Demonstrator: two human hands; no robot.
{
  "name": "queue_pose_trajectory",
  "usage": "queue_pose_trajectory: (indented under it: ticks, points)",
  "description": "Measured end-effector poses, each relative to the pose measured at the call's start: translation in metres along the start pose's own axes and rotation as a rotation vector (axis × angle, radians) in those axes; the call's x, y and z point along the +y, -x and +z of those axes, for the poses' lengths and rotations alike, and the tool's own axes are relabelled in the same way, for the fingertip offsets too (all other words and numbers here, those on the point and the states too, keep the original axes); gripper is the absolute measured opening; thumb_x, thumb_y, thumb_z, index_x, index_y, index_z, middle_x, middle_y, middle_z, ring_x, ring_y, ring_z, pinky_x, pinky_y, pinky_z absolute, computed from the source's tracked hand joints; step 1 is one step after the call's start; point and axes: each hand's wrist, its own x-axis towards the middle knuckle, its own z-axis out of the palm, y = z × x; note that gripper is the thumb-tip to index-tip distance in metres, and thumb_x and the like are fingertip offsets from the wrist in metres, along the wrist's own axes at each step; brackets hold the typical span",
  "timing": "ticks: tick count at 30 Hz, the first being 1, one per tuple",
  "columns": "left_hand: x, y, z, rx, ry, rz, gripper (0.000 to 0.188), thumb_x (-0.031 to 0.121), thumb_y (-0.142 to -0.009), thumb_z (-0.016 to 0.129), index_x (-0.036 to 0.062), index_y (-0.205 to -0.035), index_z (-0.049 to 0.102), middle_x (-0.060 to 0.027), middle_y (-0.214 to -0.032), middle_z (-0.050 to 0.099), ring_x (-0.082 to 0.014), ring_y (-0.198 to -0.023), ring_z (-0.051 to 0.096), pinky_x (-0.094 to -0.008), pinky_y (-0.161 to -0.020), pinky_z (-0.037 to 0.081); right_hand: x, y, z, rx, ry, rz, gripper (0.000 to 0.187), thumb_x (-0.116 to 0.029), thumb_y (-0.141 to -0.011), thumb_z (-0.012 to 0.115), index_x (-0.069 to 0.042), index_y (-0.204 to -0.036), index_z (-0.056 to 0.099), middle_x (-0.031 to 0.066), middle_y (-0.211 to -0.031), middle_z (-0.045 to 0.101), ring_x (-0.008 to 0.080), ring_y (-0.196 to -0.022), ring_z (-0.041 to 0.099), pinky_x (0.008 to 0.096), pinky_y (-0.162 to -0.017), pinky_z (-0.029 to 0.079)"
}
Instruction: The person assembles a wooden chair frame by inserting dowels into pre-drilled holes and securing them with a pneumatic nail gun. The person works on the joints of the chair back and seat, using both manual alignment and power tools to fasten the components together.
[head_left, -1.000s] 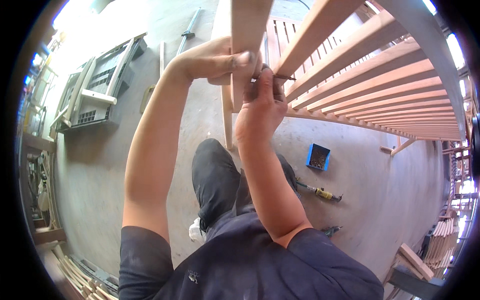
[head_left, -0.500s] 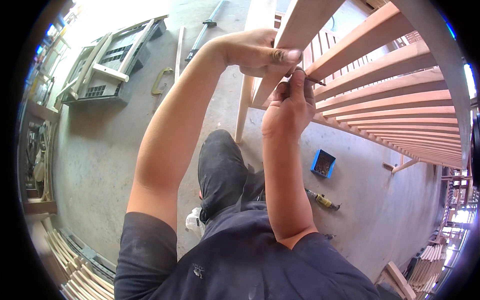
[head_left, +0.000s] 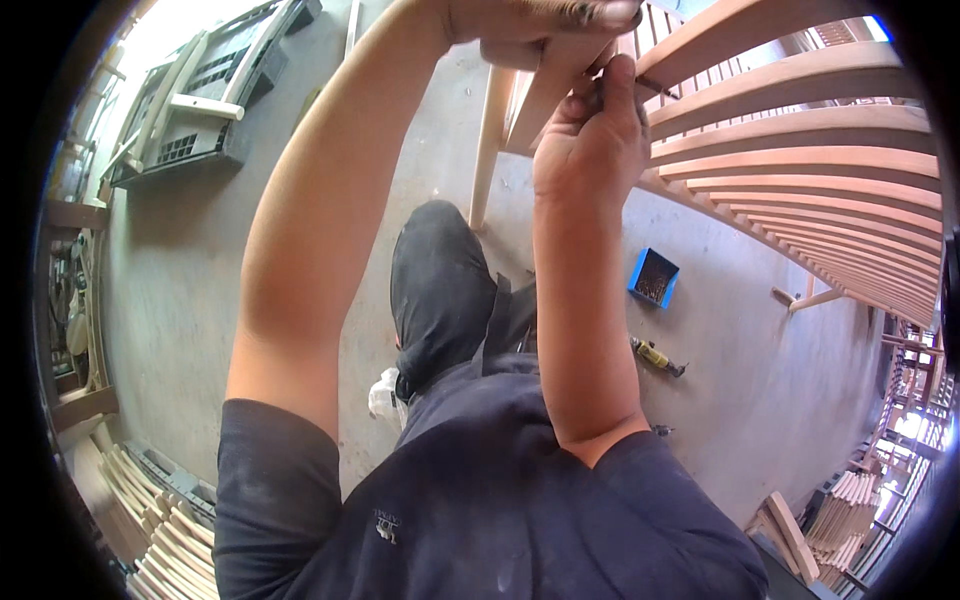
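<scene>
At the top of the view my left hand [head_left: 540, 22] is closed over the pale wooden rail [head_left: 556, 88], its thumb lying across the wood. Just below it, my right hand [head_left: 592, 140] is pinched, thumb up, against the same rail. A thin dark rod [head_left: 660, 88] sticks out past its fingers toward the slats; its exact kind is unclear and its other end is hidden in the hand. The rail belongs to a slatted wooden furniture frame [head_left: 800, 160], whose long row of slats runs off to the right.
On the floor to the right lie a blue box [head_left: 640, 272] of small dark pieces and a yellow-green power tool [head_left: 657, 356]. A dark pallet with wooden parts [head_left: 205, 110] sits far left. Curved wooden pieces [head_left: 165, 545] are stacked lower left, more [head_left: 845, 520] lower right.
The view has shifted, so the hands and frame sit higher in it. Both hands keep their hold at the rail, and the rod still points toward the slats.
</scene>
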Motion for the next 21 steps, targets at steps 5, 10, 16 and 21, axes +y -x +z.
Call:
queue_pose_trajectory:
  ticks: [5, 10, 16, 21]
  points:
    - [-0.003, -0.001, -0.001, 0.001, -0.032, 0.102, 0.067, 0.071, -0.084, 0.064, 0.0058, -0.099, 0.061, 0.0003, -0.074, 0.057, -0.0053, -0.048, 0.046, -0.0212, -0.035, 0.031, 0.002, 0.006, -0.006, -0.112, 0.145, -0.107, 0.019, -0.013, -0.099, 0.065, 0.001, -0.112, 0.063, 0.0040, -0.092, 0.067, 0.0097, -0.072, 0.056, 0.0209, -0.058, 0.041]
    - [0.000, -0.001, -0.006, -0.032, -0.036, -0.042, 0.068, 0.072, -0.084, 0.064, 0.0055, -0.099, 0.062, 0.0003, -0.074, 0.057, -0.0051, -0.048, 0.046, -0.0211, -0.035, 0.032, 0.003, 0.007, 0.000, -0.076, -0.005, -0.041, 0.017, -0.013, -0.098, 0.066, 0.000, -0.110, 0.063, 0.0031, -0.093, 0.066, 0.0096, -0.073, 0.057, 0.0205, -0.058, 0.041]
    - [-0.002, -0.002, 0.004, 0.084, -0.057, 0.054, 0.067, 0.072, -0.083, 0.065, 0.0064, -0.097, 0.062, 0.0006, -0.075, 0.057, -0.0048, -0.048, 0.046, -0.0213, -0.035, 0.032, 0.005, -0.004, 0.000, 0.021, -0.123, 0.072, 0.021, -0.015, -0.098, 0.067, 0.002, -0.109, 0.062, 0.0058, -0.091, 0.068, 0.0096, -0.071, 0.058, 0.0202, -0.063, 0.045]
    - [-0.001, -0.003, -0.009, -0.098, -0.023, 0.025, 0.061, 0.068, -0.087, 0.065, 0.0073, -0.092, 0.063, 0.0010, -0.071, 0.057, -0.0054, -0.051, 0.049, -0.0216, -0.038, 0.035, 0.001, 0.002, -0.006, -0.066, 0.088, -0.053, 0.022, -0.016, -0.098, 0.068, 0.002, -0.109, 0.063, 0.0065, -0.094, 0.068, 0.0099, -0.074, 0.059, 0.0203, -0.063, 0.045]
